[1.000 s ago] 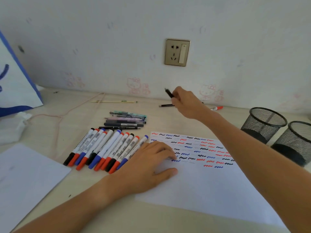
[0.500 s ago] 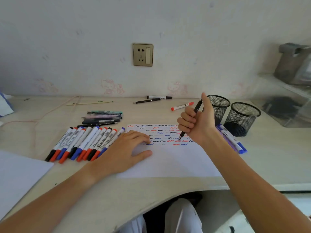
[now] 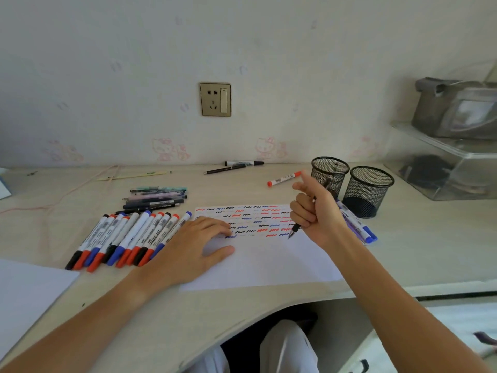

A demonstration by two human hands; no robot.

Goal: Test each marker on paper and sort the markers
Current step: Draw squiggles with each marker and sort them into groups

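A: Pen (image 3: 295,229) barrel?
B: Mostly hidden inside the right hand (image 3: 317,211); top end blurred against the cup (image 3: 329,173).
A: Marker (image 3: 139,238) labels?
B: Too small to read. Blue markers (image 3: 357,227) partly behind the wrist.

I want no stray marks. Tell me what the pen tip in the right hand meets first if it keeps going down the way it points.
Most likely the test paper: the black pen in the right hand points down-left, its tip just over the lowest squiggle row. Height above the sheet is unclear.
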